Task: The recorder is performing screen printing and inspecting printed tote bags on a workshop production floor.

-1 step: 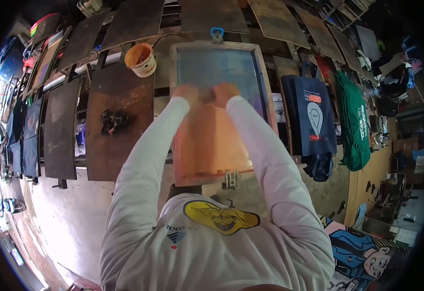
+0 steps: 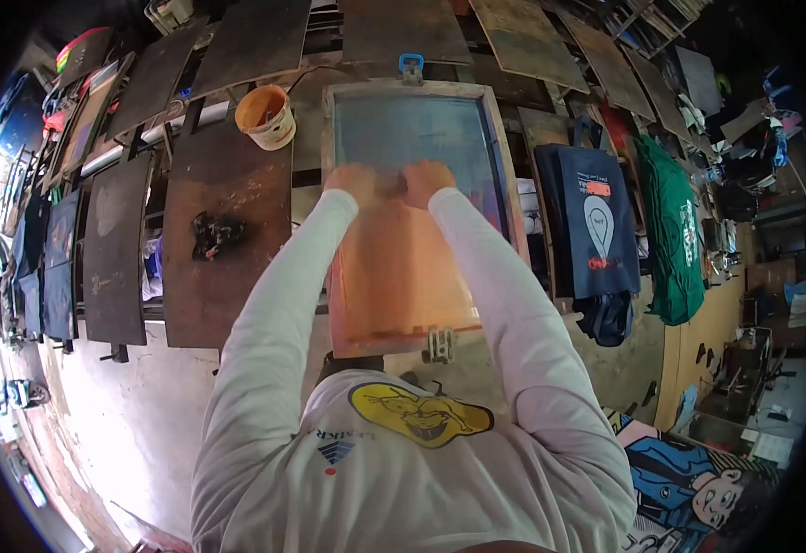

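A wooden-framed printing screen (image 2: 412, 120) lies in front of me, its far part bluish grey mesh and its near part coated orange. Across its middle both hands grip a squeegee (image 2: 391, 184), dark, blurred and mostly hidden between my fists. My left hand (image 2: 353, 179) is closed at its left end, near the frame's left side. At the other end my right hand (image 2: 427, 181) is closed too. A blue-topped clamp (image 2: 411, 66) sits at the frame's far edge, and a metal hinge (image 2: 439, 345) at the near edge.
Left of the screen, an orange-stained bucket (image 2: 266, 118) stands on a brown board (image 2: 228, 189), with a crumpled black rag (image 2: 218, 234) nearer me. To the right lie a navy printed bag (image 2: 586, 217) and a green bag (image 2: 670, 230). More boards (image 2: 408, 32) line the far side.
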A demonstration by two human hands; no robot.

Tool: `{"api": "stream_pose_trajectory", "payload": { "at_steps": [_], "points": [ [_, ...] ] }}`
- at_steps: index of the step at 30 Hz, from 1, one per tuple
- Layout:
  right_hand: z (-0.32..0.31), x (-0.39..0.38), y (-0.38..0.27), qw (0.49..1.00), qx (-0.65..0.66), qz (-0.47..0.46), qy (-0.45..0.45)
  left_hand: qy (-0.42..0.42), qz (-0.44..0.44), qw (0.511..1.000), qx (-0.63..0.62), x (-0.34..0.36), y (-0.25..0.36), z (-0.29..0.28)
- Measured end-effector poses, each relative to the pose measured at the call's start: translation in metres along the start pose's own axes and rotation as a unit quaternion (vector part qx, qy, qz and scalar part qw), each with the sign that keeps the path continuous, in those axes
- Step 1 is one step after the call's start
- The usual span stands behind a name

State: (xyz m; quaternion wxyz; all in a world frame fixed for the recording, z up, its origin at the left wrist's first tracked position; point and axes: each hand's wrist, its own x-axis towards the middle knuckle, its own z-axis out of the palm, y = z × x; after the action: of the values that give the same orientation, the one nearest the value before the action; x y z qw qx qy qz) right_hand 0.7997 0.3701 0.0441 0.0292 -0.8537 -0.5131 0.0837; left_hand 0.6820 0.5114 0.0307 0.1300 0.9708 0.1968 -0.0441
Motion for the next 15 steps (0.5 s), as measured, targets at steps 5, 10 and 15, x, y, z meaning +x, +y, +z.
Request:
{"api": "stream_pose_trajectory", "payload": {
  "at_steps": [5, 10, 15],
  "points": [
    [0.005, 0.016, 0.024, 1.0, -0.021, 0.021, 0.003, 0.024, -0.02, 0.999, -0.006, 0.012, 0.021, -0.002],
    [0.046, -0.055, 0.004, 0.999, 0.001, -0.001, 0.038, 0.091, 0.018, 0.995, 0.034, -0.048, 0.033, 0.044],
    [0.041, -0.157, -0.022, 0.999, 0.003, 0.033, 0.022, 0.039, -0.01, 0.999, 0.018, -0.133, 0.077, 0.056]
  ]
}}
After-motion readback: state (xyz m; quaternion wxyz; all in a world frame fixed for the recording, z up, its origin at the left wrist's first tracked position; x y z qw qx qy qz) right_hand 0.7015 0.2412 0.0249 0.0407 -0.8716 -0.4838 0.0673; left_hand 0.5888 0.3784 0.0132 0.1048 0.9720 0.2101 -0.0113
